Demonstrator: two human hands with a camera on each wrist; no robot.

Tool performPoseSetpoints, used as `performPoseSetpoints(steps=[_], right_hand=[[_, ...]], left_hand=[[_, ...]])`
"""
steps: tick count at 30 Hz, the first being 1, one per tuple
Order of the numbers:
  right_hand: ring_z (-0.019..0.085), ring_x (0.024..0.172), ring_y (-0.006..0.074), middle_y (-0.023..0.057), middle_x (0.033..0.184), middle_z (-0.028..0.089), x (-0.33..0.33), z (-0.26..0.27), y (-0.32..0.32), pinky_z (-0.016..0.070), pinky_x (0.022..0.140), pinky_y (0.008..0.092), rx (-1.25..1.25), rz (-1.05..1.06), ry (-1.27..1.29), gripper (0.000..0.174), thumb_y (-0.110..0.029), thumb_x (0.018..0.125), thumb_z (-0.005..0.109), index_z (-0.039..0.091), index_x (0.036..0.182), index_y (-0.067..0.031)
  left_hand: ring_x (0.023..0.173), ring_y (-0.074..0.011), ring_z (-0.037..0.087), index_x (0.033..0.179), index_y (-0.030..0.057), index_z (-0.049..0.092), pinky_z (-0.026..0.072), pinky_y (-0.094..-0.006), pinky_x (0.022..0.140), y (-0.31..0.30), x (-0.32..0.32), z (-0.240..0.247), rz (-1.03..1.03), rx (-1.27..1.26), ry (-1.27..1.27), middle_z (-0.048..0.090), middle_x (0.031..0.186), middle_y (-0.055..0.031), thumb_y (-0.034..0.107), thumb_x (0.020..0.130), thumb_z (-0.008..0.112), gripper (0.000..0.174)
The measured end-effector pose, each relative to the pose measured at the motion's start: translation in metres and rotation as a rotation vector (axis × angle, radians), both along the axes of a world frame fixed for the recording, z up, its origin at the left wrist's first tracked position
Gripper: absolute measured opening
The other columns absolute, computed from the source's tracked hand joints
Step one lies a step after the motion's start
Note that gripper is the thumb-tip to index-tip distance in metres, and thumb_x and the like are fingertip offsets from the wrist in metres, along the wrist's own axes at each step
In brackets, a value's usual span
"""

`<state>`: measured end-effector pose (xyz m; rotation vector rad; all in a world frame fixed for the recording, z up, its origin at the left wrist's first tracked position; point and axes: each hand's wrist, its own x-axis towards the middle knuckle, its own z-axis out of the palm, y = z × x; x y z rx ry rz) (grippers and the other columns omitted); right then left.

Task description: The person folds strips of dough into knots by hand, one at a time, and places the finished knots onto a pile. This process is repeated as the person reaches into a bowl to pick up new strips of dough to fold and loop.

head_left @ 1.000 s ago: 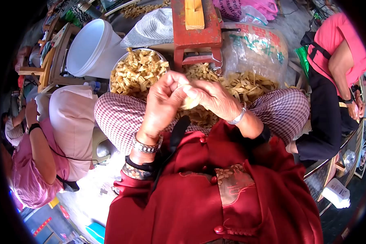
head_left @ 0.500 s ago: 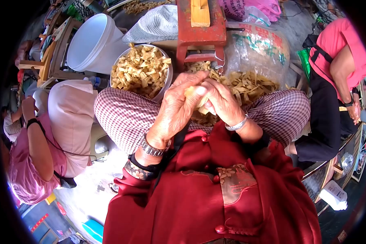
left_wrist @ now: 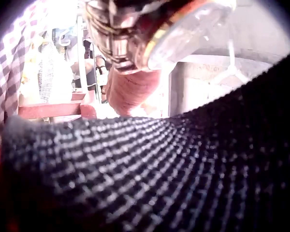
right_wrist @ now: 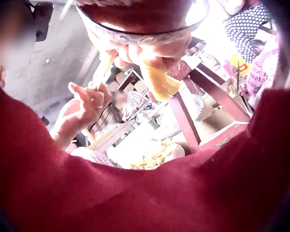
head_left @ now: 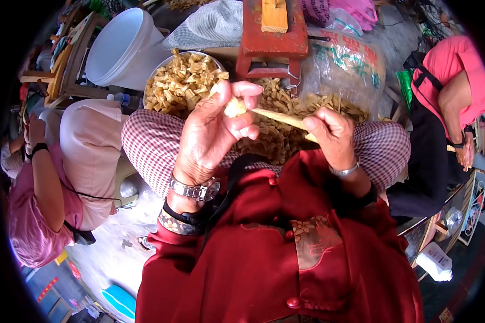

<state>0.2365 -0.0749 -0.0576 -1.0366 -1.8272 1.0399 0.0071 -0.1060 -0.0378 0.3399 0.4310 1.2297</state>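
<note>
In the head view my left hand [head_left: 207, 126], palm up, holds a small pale yellow bunched piece [head_left: 235, 107] between thumb and fingers. From beside it a pale yellow strip [head_left: 280, 117] runs straight across to my right hand [head_left: 334, 137], which pinches it between thumb and curled fingers. The strip's loose end [right_wrist: 162, 86] hangs out below the right hand in the right wrist view. Both hands are raised over a pile of similar yellow strips and pieces [head_left: 269, 142] between the knees. Dark knit cuff [left_wrist: 135, 164] fills most of the left wrist view.
Beyond the left knee is a bowl [head_left: 217, 61] heaped with folded yellow pieces. A white bucket [head_left: 118, 48], a red stool [head_left: 275, 48] and a clear plastic sack [head_left: 350, 64] stand farther back. People sit at both sides.
My hands were close together over a pale piece, overlapping half a second ago. Now they are apart, the right moved rightward, with the strip drawn out between them.
</note>
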Motion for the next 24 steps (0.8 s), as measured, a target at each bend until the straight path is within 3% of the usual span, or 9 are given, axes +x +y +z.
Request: performPoseSetpoints(steps=[4,7,8,11,13,14,21,24], right_hand=[[0.039,0.052,0.0089,0.0027,0.057,0.044,-0.006,-0.005,0.004,0.0347,0.049,0.0263,-0.053,-0.033,0.006,0.025,-0.020,0.088,0.064,0.056,0.075,0.0003],[0.038,0.052,0.0100,0.0032,0.058,0.045,-0.007,-0.012,0.008,0.0349,0.049,0.0272,-0.026,-0.025,-0.012,0.027,-0.024,0.089,0.062,0.057,0.077,-0.0001],[0.040,0.053,0.0099,0.0033,0.059,0.045,-0.006,-0.016,0.008,0.0358,0.050,0.0271,-0.117,0.006,-0.040,0.028,-0.025,0.090,0.061,0.058,0.079,-0.0001],[0.046,0.055,0.0092,0.0032,0.061,0.048,-0.003,-0.023,0.004,0.0389,0.050,0.0263,-0.344,0.096,-0.096,0.030,-0.029,0.091,0.058,0.058,0.085,-0.0002],[0.051,0.057,0.0083,0.0025,0.063,0.050,-0.008,-0.019,0.002,0.0418,0.049,0.0250,-0.424,0.163,-0.084,0.031,-0.031,0.092,0.056,0.057,0.090,-0.0003],[0.056,0.062,0.0074,0.0012,0.068,0.053,-0.008,-0.010,0.003,0.0461,0.046,0.0228,-0.577,0.202,-0.116,0.032,-0.032,0.091,0.057,0.055,0.097,-0.0005],[0.057,0.068,0.0054,0.0037,0.078,0.055,-0.014,0.001,-0.001,0.0496,0.042,0.0215,-0.831,0.287,0.013,0.039,-0.036,0.093,0.054,0.052,0.108,0.0000],[0.057,0.067,0.0054,0.0017,0.072,0.054,-0.017,0.006,-0.005,0.0453,0.040,0.0200,-0.896,0.291,0.166,0.035,-0.035,0.095,0.050,0.053,0.105,-0.0014]], left_hand=[[0.059,-0.0087,0.050,0.111,-0.0057,0.056,0.0465,-0.0240,0.050,0.007,0.009,0.012,0.146,-0.035,0.404,0.057,0.086,-0.0060,0.038,0.098,0.043,0.047],[0.049,-0.0066,0.046,0.103,-0.0036,0.061,0.0406,-0.0204,0.042,0.007,0.005,-0.007,0.053,-0.028,0.771,0.057,0.073,-0.0027,0.036,0.094,0.053,0.041],[0.042,-0.0053,0.042,0.093,-0.0005,0.063,0.0371,-0.0193,0.039,0.004,0.005,-0.008,0.053,-0.100,0.774,0.054,0.062,0.0009,0.032,0.091,0.060,0.033],[0.042,-0.0023,0.035,0.099,-0.0015,0.062,0.0303,-0.0182,0.037,0.002,0.003,-0.017,0.001,-0.067,0.793,0.053,0.064,0.0014,0.032,0.094,0.054,0.034],[0.041,-0.0024,0.035,0.098,-0.0008,0.060,0.0306,-0.0177,0.037,0.002,0.006,-0.018,0.032,-0.082,0.759,0.054,0.064,0.0007,0.027,0.092,0.058,0.029],[0.041,-0.0024,0.035,0.098,-0.0007,0.060,0.0311,-0.0175,0.037,0.002,0.008,-0.018,0.034,-0.075,0.779,0.054,0.064,0.0005,0.026,0.092,0.058,0.028],[0.042,-0.0028,0.039,0.099,0.0001,0.058,0.0333,-0.0175,0.038,0.000,0.008,-0.015,0.035,-0.098,0.750,0.059,0.068,-0.0026,0.017,0.087,0.065,0.022],[0.043,-0.0029,0.040,0.099,0.0004,0.058,0.0335,-0.0174,0.038,-0.002,0.010,-0.015,0.029,-0.076,0.717,0.059,0.068,-0.0026,0.013,0.086,0.066,0.020]])
